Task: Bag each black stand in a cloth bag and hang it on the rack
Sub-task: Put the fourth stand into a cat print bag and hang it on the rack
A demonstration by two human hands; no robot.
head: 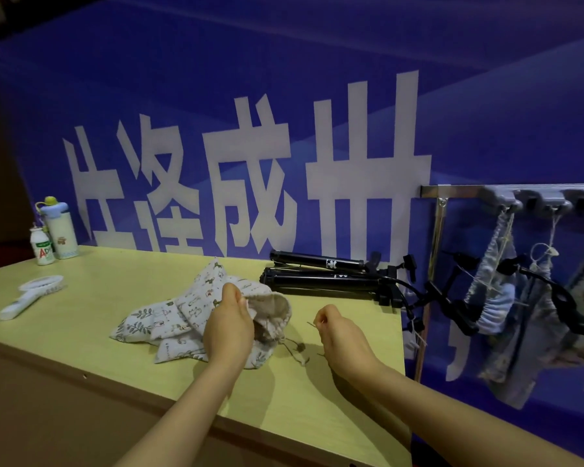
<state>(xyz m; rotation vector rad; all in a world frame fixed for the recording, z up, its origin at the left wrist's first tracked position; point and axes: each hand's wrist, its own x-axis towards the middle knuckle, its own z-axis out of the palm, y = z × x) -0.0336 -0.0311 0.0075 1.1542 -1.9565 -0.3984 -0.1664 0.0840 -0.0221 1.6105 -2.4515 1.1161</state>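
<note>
Left hand (228,318) grips cloth bag (179,311) mouth | right hand (339,335) pinches its cord (311,324) | black stands (317,280) lie on table (81,298) just behind, long axis left-right, nearer right hand | rack (486,192) farther right

Dim, bluish light; soft focus, wide-angle bending and blur at edges.
</note>
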